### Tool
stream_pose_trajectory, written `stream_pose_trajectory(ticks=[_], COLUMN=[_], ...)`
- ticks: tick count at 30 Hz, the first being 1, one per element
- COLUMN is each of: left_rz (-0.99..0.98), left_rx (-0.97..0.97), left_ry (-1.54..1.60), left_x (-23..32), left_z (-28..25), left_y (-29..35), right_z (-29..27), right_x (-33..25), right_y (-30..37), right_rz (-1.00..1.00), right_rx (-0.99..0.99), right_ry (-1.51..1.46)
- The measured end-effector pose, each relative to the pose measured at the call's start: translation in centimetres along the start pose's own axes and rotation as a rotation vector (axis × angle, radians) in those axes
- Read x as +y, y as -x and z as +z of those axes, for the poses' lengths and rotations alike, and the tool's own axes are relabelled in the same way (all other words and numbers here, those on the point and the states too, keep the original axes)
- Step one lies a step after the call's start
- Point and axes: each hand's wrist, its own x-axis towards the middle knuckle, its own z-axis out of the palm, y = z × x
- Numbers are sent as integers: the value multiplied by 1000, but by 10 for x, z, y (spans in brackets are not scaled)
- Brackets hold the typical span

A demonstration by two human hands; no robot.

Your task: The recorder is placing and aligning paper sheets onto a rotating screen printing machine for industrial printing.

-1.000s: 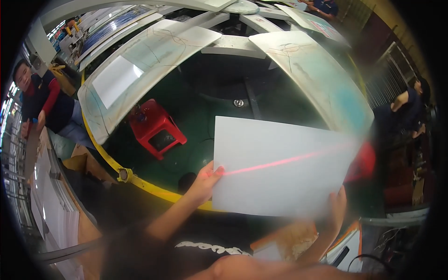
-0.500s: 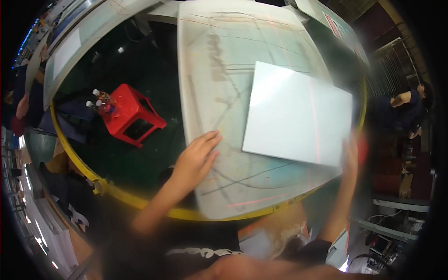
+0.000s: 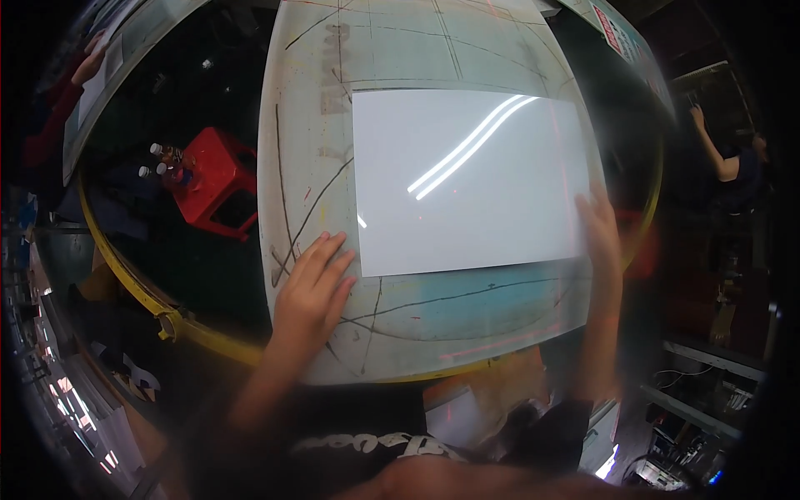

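A glossy white rectangular panel (image 3: 475, 208) lies over a pale board (image 3: 417, 321) that is marked with dark curved lines and a bluish patch. My left hand (image 3: 310, 287) rests on the board beside the panel's near left corner, fingers spread and holding nothing. At the panel's right edge is my right hand (image 3: 602, 229), gripping that edge; some of its fingers are blurred or hidden. Two bright light streaks reflect off the panel, and faint red light lines cross it near its right side.
A yellow curved rail (image 3: 125, 279) runs round below the board. To the left, a red plastic stool (image 3: 212, 179) carries several bottles (image 3: 171, 167) with white caps. One person (image 3: 737, 171) is at the far right; another person's hand (image 3: 87, 67) shows at the upper left.
The panel has shifted left and turned squarer to the board, now lying flatter. My right hand has moved slightly left and away from me with its edge. My left hand has moved left in view.
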Motion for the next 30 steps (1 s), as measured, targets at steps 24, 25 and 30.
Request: stream_pose_trajectory(ticks=[24,25,30], left_rz=[-69,-70,-63], left_rx=[8,8,4], left_ry=[7,7,-7], left_x=[5,6,6], left_z=[6,6,8], left_y=[3,3,2], right_z=[8,9,5], right_x=[9,7,9], right_y=[1,2,-3], right_rz=[29,27,20], right_rx=[-30,-12,-38], right_ry=[-47,-51,-29])
